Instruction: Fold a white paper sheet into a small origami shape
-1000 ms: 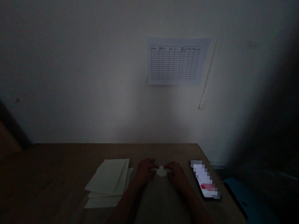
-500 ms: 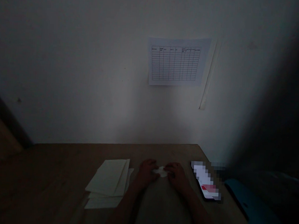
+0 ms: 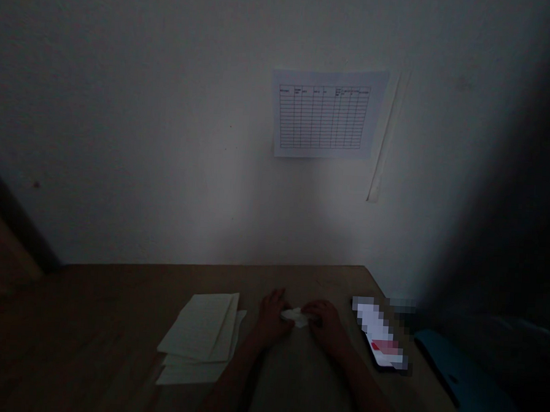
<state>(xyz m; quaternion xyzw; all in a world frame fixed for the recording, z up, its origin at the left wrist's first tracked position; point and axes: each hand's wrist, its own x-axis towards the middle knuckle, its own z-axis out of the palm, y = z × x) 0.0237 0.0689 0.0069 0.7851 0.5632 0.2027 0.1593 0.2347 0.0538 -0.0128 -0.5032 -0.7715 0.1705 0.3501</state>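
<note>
A small white piece of crumpled or folded paper (image 3: 299, 318) lies between my two hands, low over the table. My left hand (image 3: 271, 316) grips its left end, thumb in front, with the other fingers spread and raised behind. At the opposite end my right hand (image 3: 328, 324) has its bent fingers and thumb closed on the paper. Dim light hides the exact folds and the fingertips. Left of my forearm rests a loose stack of lined paper sheets (image 3: 199, 325).
A lit phone (image 3: 379, 331), its screen blurred out, lies on the wooden table (image 3: 89, 319) near the right edge. Beyond that edge is a blue chair (image 3: 468, 382). A printed table sheet (image 3: 323, 119) hangs on the wall (image 3: 145, 131) behind.
The fingers of my left hand have lifted and spread a little. The white paper between my hands looks more creased and bunched. My right hand has barely moved.
</note>
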